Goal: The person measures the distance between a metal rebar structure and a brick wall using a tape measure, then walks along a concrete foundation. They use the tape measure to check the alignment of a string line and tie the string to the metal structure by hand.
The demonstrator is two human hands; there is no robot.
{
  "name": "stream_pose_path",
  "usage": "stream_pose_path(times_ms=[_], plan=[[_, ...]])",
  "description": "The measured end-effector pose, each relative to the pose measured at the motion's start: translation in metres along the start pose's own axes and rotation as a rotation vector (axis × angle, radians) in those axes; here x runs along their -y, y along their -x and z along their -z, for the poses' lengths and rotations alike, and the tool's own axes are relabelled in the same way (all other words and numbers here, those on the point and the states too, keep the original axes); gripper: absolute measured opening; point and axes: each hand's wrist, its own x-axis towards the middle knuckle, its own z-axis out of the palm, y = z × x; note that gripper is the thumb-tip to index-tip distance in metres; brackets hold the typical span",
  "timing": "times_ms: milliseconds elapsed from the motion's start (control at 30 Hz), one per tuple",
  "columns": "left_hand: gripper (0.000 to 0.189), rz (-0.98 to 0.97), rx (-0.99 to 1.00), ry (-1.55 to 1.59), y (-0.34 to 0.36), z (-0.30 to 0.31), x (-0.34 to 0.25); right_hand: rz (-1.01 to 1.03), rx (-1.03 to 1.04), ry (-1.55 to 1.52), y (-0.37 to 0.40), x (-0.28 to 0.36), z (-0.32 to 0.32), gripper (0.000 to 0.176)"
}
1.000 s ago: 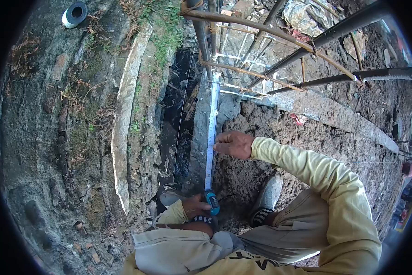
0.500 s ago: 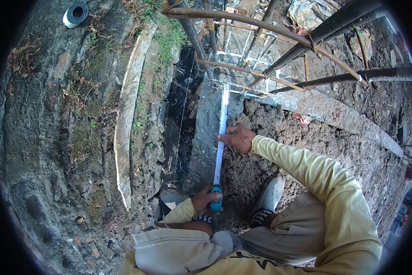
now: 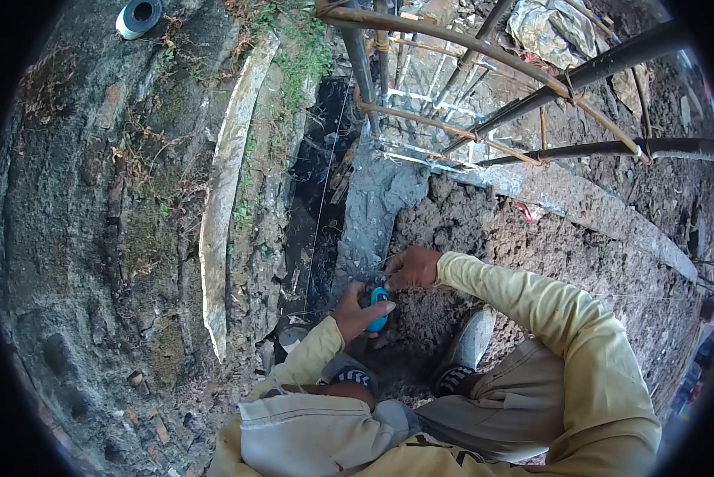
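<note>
A blue tape measure (image 3: 379, 308) is gripped in my left hand (image 3: 355, 314), with the thumb laid across its case. No long stretch of blade shows outside the case. Just above it, my right hand (image 3: 414, 269) is closed, fingertips pinched close to the top of the case. Whether those fingertips hold the blade's end or some thin piece is too small to tell. Both hands are over the near end of a strip of wet grey concrete (image 3: 366, 211), which runs up to a rebar cage (image 3: 452, 127).
Left of the concrete lies a dark trench (image 3: 313, 215) with a taut string along it. A long pale board (image 3: 223, 191) leans near the rough wall (image 3: 95, 238). A roll (image 3: 138, 17) sits at top left. Loose soil (image 3: 492, 222) lies to the right.
The long blade that lay along the concrete is drawn back into the case. My left hand has risen with the tape measure, and my right hand has come down beside it.
</note>
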Motion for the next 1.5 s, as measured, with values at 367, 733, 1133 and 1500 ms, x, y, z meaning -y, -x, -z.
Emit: stream_pose_path(times_ms=[367, 733, 1133, 1500], plan=[[0.085, -0.048, -0.289, -1.036, 0.007, -0.010, 0.002, 0.115, -0.429, -0.715, 0.027, 0.052, 0.079, 0.021], [0.086, -0.335, -0.293, -0.973, 0.014, 0.032, -0.037, 0.416, -0.377, -0.039, 0.014, 0.050, 0.074, 0.030], [0.021, -0.603, 0.140, -0.039, -0.080, 0.053, -0.132, 0.448, -0.544, -0.308, 0.021, 0.053, 0.077, 0.024], [0.035, -0.674, 0.034, -0.307, -0.142, 0.061, -0.153, 0.094, -0.487, -0.717, -0.009, 0.058, 0.069, 0.025]])
